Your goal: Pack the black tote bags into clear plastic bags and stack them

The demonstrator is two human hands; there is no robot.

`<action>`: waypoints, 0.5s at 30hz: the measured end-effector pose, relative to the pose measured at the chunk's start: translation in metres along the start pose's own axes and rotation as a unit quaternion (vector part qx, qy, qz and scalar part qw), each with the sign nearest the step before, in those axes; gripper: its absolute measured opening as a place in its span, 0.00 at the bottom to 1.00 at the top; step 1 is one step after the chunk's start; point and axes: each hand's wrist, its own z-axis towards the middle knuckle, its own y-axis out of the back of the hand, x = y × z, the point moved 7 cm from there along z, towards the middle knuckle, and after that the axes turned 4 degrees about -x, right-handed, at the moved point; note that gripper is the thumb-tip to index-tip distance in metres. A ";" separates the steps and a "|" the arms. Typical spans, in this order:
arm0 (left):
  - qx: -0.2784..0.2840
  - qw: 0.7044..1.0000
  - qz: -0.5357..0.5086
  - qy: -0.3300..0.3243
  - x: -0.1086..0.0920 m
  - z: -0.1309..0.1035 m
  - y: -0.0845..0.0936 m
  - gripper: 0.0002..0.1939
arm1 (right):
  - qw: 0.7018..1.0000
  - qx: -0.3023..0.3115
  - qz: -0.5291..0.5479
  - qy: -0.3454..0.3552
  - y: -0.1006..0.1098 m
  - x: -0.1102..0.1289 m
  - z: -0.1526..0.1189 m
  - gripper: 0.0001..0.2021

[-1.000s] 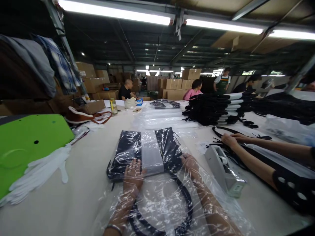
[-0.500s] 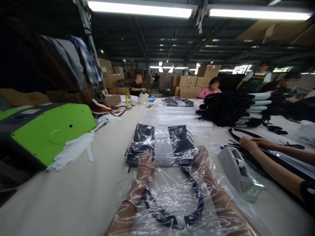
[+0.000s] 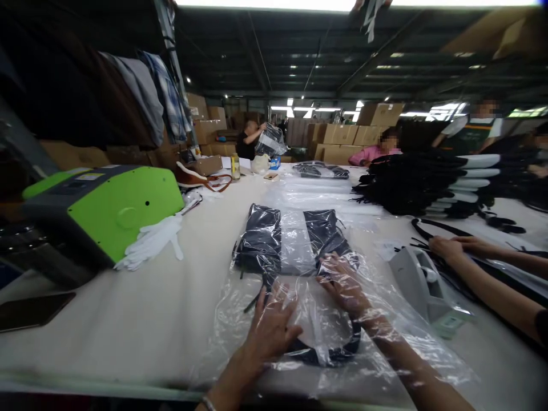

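A black bag (image 3: 259,242) with a pale wrap (image 3: 295,242) round its middle lies flat inside a large clear plastic bag (image 3: 240,319). Its black strap (image 3: 317,354) curves toward me in a loop. My left hand (image 3: 274,319), fingers spread, is on top of the clear plastic over the left side of the strap. Under the film, my right hand (image 3: 342,285) reaches to the lower right corner of the black bag, its fingers apart. The plastic covers my right wrist and part of the forearm.
A grey tape dispenser (image 3: 415,279) stands to my right, beside a co-worker's hands (image 3: 454,248) on black straps. Black bags (image 3: 411,182) are piled behind. White gloves (image 3: 154,242) lie against a green machine (image 3: 128,205); a phone (image 3: 34,311) lies at left.
My left hand has come out of the plastic bag and now lies on top of it, nearer me. My right hand has shifted inward on the black bag. A far person has raised a wrapped item.
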 end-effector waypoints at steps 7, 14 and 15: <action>-0.009 1.000 0.017 -0.008 -0.001 -0.028 0.017 0.32 | 0.990 0.114 -0.050 0.064 -0.041 0.019 -0.017 0.29; -0.133 0.966 0.180 0.127 0.044 -0.110 0.031 0.35 | 0.992 0.108 -0.036 0.062 -0.035 0.051 -0.033 0.33; -0.137 0.964 0.182 0.134 0.045 -0.127 0.031 0.38 | 0.993 0.103 -0.041 0.046 -0.030 0.047 -0.040 0.32</action>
